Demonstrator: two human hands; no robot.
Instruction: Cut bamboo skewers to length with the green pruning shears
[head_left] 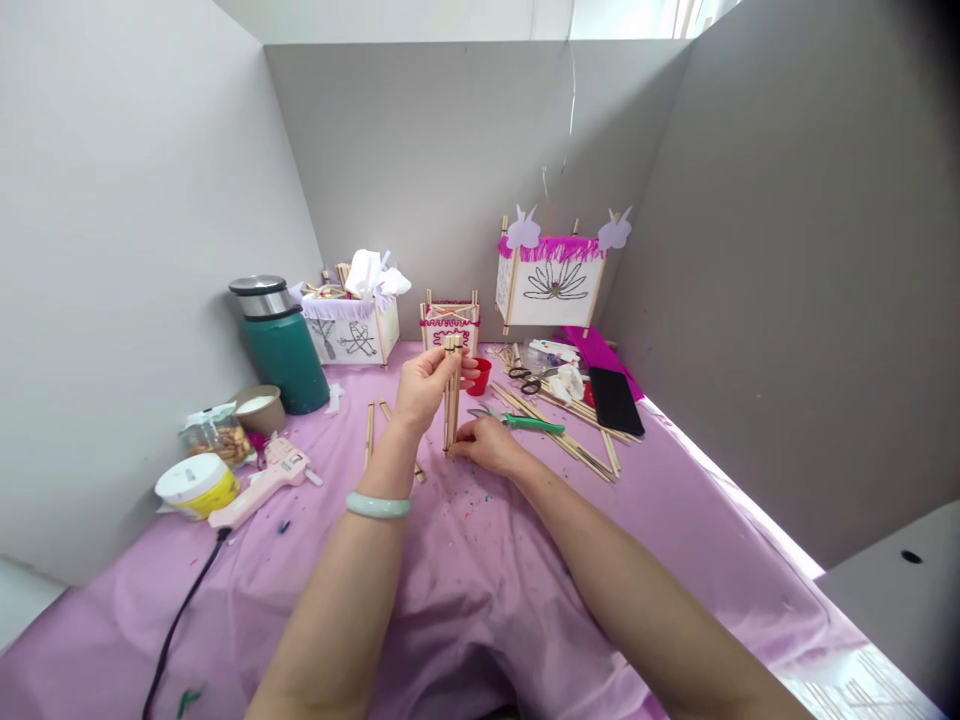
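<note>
My left hand [429,390] grips a small bundle of upright wooden sticks [452,395] near their top, and a pale jade bangle [378,505] sits on that wrist. My right hand [487,446] pinches the lower end of the same bundle. Just right of the bundle lie green-handled scissors [521,423]. A loose heap of wooden sticks [559,430] spreads further right, and two single sticks [369,435] lie left of my left forearm. The bundle's lower end is partly hidden by my fingers.
A pink cloth [480,590] covers the table, with grey walls on three sides. A pink glue gun [262,490] and its black cord lie at left. A green flask [281,345], paper lanterns [551,285], a red cup [480,377] and a black phone-like slab [615,400] stand behind.
</note>
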